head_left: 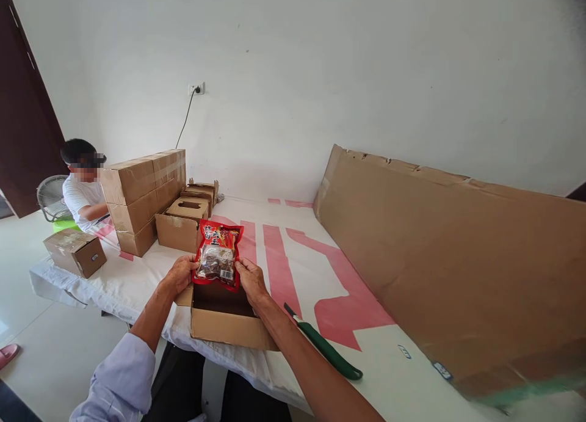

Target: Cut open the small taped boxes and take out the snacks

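Note:
A red snack packet (218, 254) with a clear window showing brown food hangs upright between my two hands. My left hand (181, 275) pinches its left edge, and my right hand (251, 281) pinches the lower right edge. Right below the packet stands an open cardboard box (231, 329) at the table's front edge. Its dark inside is partly hidden by the packet and my right hand. To the right of my right forearm lies a green-handled knife (327, 350) on the cloth, its blade pointing away from me.
Stacked closed boxes (137, 202) and more opened cartons (183, 223) stand on the left. A single taped box (75, 251) sits at the left table end, near a seated person (85, 190). A large cardboard sheet (448, 263) leans along the right side. White cloth (311, 275) with red markings covers the table.

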`<state>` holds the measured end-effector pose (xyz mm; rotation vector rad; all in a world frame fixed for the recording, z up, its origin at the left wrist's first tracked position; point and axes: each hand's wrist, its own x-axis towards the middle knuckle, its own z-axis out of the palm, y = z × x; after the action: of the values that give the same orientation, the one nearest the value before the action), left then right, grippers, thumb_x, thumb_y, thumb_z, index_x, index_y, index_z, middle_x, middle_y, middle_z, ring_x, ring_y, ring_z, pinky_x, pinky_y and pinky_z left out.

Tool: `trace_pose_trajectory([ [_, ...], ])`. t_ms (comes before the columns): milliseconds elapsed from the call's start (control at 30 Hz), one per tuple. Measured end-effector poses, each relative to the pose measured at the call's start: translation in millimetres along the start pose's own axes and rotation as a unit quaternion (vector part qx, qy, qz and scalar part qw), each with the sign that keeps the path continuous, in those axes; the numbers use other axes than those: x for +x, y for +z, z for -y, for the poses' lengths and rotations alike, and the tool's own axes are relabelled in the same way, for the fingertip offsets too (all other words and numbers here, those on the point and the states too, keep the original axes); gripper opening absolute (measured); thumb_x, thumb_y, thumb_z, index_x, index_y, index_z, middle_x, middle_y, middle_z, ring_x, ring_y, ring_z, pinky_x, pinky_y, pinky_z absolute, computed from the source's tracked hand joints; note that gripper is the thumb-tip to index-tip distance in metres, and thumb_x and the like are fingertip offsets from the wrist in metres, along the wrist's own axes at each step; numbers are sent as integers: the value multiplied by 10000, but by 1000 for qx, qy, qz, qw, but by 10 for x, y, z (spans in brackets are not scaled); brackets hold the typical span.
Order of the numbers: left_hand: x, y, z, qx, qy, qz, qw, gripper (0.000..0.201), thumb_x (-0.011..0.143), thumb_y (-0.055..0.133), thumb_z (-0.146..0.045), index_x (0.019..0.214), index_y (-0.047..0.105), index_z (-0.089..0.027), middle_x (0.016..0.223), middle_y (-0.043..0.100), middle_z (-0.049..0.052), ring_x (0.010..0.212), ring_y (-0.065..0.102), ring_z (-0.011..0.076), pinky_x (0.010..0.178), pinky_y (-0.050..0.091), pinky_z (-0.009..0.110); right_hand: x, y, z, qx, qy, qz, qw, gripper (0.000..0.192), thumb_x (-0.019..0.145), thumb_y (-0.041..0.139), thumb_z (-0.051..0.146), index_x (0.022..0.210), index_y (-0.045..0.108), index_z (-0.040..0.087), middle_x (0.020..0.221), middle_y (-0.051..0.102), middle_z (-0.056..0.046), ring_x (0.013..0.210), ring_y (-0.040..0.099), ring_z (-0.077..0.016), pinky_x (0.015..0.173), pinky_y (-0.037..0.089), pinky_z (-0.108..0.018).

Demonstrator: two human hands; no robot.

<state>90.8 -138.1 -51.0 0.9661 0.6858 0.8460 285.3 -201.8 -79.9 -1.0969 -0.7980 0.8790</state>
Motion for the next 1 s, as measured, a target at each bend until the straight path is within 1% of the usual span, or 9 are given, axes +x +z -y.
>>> trace_pose_trajectory([
  [433,-123,107,4,62,55,13,996,164,692,821,-190,798,711,-132,681,717,42,590,660,149,666,560,270,-108,-20,92,-8,4,4,1000,462,621,771,623,789,739,194,743,767,-51,675,681,-237,636,555,-348],
  [533,-250,175,1,97,79,21,992,211,700,844,-280,814,735,-139,755,750,45,675,682,177,735,560,296,-152,-52,117,-21,-20,-26,999,487,644,753,635,835,752,186,758,758,-54,658,656,-224,609,527,-335],
  [600,-390,223,-14,161,107,23,981,229,724,850,-307,862,761,-147,866,781,55,835,714,225,845,559,331,-140,-117,150,-39,-45,-66,996,504,685,722,649,873,748,182,732,732,-40,628,611,-203,581,487,-319],
  [633,-476,245,-21,236,132,26,962,253,744,850,-319,925,776,-158,962,796,63,953,718,257,924,547,360,-115,-166,180,-51,-60,-89,993,510,708,700,658,883,741,181,716,714,-32,617,586,-192,576,469,-314],
  [667,-569,265,-26,335,160,36,928,305,763,851,-338,1010,782,-173,1080,797,73,1083,700,290,1012,518,398,-75,-226,224,-65,-76,-110,989,514,729,674,670,881,729,181,704,697,-23,615,565,-185,579,456,-310],
  [767,-845,311,-12,625,199,112,747,547,779,872,-441,1253,729,-207,1339,731,110,1310,614,342,1193,382,503,132,-427,427,-126,-135,-147,972,486,775,603,678,801,663,196,683,640,0,649,518,-171,608,428,-298],
  [833,-988,333,21,709,176,159,664,495,787,873,-422,1204,734,-193,1253,759,116,1235,660,335,1205,352,528,328,-511,579,-185,-176,-139,957,441,816,559,645,724,593,215,648,583,13,659,483,-165,607,396,-288],
  [933,-1128,331,59,768,159,164,598,77,878,746,-241,914,723,-177,956,777,73,1015,712,278,1163,373,506,646,-423,702,-299,-221,-71,926,375,892,482,527,686,558,224,636,566,5,659,480,-169,611,362,-287],
  [1000,-1205,283,54,779,170,165,581,84,887,676,-156,808,670,-182,868,748,51,944,702,245,1170,359,487,838,-197,666,-383,-234,1,894,311,911,484,412,705,608,214,670,626,-18,672,526,-179,635,359,-289],
])
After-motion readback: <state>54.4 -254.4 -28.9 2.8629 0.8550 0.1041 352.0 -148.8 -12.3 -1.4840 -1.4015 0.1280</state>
